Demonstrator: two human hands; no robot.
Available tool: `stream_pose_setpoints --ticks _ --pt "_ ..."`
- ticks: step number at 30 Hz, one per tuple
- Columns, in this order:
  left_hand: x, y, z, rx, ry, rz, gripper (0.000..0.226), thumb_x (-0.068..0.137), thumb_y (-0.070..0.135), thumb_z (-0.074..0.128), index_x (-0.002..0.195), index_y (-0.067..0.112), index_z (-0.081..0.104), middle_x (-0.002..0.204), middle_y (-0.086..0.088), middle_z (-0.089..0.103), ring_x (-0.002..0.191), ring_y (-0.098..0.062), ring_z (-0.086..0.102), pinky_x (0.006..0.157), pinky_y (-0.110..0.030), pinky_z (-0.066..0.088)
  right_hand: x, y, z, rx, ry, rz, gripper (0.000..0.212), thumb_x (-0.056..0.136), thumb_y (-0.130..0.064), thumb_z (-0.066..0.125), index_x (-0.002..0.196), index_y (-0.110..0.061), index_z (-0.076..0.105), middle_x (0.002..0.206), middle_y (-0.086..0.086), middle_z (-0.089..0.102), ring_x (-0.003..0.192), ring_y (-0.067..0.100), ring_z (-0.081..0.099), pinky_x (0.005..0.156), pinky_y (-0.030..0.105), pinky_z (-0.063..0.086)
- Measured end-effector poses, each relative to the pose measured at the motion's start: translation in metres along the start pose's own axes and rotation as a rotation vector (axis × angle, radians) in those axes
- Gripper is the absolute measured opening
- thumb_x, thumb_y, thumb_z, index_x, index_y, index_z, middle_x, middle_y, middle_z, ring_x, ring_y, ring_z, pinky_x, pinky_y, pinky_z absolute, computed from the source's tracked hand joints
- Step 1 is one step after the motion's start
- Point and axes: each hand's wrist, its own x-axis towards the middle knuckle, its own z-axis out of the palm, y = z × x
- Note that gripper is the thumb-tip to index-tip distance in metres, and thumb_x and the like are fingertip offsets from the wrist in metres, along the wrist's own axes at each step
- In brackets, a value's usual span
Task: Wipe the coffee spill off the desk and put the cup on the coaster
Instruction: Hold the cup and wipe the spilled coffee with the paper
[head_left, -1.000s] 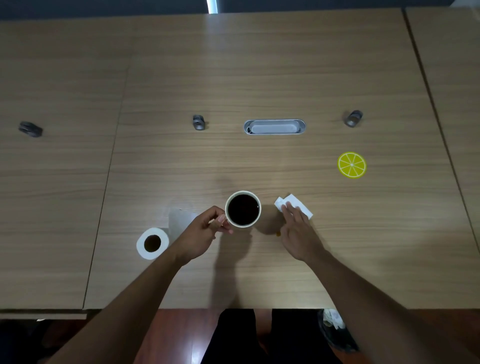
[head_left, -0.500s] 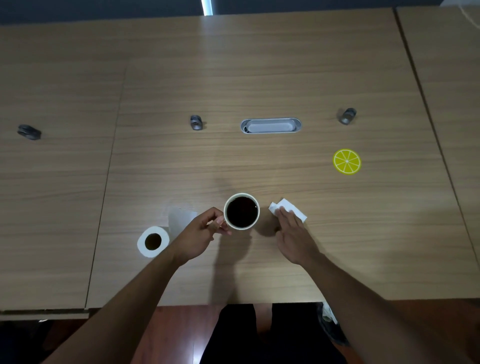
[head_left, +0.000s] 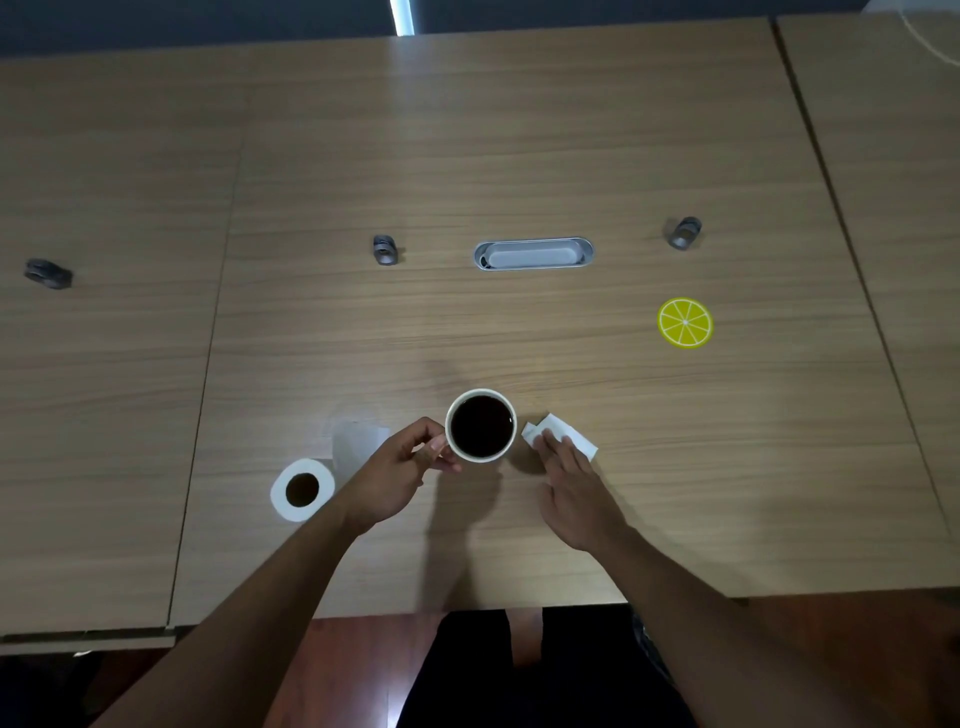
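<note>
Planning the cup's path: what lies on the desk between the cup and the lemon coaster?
In the head view, only the folded tissue under the right hand, beside the cup; beyond it, bare desk up to the coaster.

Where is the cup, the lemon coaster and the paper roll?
cup (head_left: 481, 426), head view, on the dark coffee inside the rim.
lemon coaster (head_left: 685, 322), head view, on the centre of the yellow disc.
paper roll (head_left: 283, 493), head view, on its white end face.

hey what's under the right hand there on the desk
The right hand presses its fingertips on a folded white tissue, flat on the desk beside the cup. Whether any coffee lies beneath the tissue is hidden.
</note>
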Motion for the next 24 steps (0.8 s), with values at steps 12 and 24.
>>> stream_pose_setpoints --ticks 12,24 --pt "0.0 0.007 -0.001 -0.024 -0.054 -0.052 0.028 0.118 0.03 0.045 0.119 0.004 0.057 0.124 -0.012 0.078 0.115 -0.013 0.08 0.092 -0.042 0.046 -0.013 -0.004 0.013 -0.023 0.005 0.006 0.076 0.098 -0.036 0.028 0.169 -0.011 0.019 0.179 0.007 0.017 0.166 0.029 0.012 0.132 0.045 0.025" --pt "0.002 0.005 0.0 -0.009 -0.064 -0.066 0.027 0.118 0.03 0.045 0.118 0.006 0.058 0.125 -0.011 0.078 0.115 -0.013 0.08 0.092 -0.042 0.046 -0.023 -0.015 0.028 -0.157 0.027 0.025 0.081 0.105 -0.048 0.032 0.17 -0.011 0.002 0.181 0.003 -0.004 0.167 0.023 -0.001 0.134 0.044 0.018"
